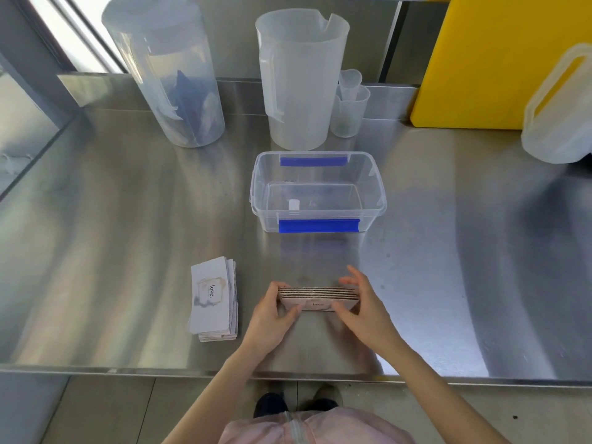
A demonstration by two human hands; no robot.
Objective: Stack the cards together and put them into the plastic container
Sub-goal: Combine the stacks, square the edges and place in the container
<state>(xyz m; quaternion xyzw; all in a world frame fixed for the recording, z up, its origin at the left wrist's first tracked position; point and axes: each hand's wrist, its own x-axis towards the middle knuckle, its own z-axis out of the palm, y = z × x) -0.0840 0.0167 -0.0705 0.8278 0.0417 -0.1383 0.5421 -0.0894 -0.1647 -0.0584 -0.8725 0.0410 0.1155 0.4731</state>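
Before the cardless plastic container (318,190), both hands' fingers (347,307) clamped on cards (317,298)

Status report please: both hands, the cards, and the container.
Left hand and right hand squaring a bundle of white cards on edge. Second loose white card pile lies left, untouched. Clear plastic container with blue clips open, path clear.
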